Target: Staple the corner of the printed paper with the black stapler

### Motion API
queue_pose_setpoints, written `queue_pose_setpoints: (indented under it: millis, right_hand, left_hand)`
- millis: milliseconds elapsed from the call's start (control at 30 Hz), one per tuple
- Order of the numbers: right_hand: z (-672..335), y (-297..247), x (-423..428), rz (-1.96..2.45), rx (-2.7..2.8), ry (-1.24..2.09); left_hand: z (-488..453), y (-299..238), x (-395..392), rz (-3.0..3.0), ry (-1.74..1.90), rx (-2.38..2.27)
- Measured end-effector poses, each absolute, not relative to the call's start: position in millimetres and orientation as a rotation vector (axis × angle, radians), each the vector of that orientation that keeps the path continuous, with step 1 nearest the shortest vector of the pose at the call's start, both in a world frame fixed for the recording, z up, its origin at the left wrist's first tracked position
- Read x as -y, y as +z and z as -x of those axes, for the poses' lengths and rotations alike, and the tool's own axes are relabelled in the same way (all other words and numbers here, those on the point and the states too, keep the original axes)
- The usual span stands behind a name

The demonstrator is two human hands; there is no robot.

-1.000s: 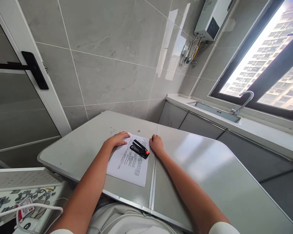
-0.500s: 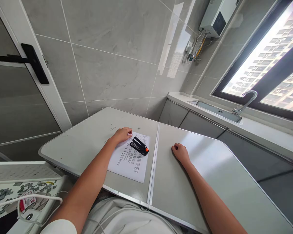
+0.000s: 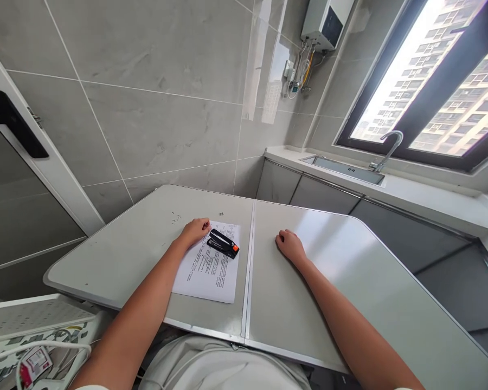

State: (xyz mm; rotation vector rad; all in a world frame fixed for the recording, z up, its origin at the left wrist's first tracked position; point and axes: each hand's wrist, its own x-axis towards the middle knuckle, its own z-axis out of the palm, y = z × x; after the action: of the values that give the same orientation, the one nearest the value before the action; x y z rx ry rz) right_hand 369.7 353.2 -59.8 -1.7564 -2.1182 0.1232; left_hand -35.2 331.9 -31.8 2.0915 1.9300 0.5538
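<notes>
A black stapler (image 3: 223, 244) with an orange end lies on a printed sheet of paper (image 3: 207, 281) on the table. Beside the stapler, at the sheet's upper left edge, rests my left hand (image 3: 195, 231); its fingers are curled in and I see nothing in them. My right hand (image 3: 290, 245) lies on the table's right half as a loose fist, away from the paper, with nothing showing in it. Beyond my left hand are several scattered loose staples (image 3: 176, 218) and a small dark piece (image 3: 221, 214), too small to make out.
The folding table (image 3: 350, 303) has a metal seam (image 3: 248, 271) down its middle. At the lower left stands a white bin (image 3: 36, 319) with cables and grey bits. A counter with a sink (image 3: 345, 169) and tap (image 3: 390, 149) runs along the right. A door handle (image 3: 20, 124) juts out at left.
The camera view has turned a little, so the scene sits further left. Both hands, the stapler and the paper keep their places on the table.
</notes>
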Motion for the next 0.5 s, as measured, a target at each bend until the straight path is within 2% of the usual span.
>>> queue_pose_setpoints:
  millis: [500]
  right_hand:
    - [-369.1,-58.5,-351.9,1.738,2.101,0.158]
  left_hand:
    - [38.7,-39.2,-336.8,-2.09,0.615,-1.877]
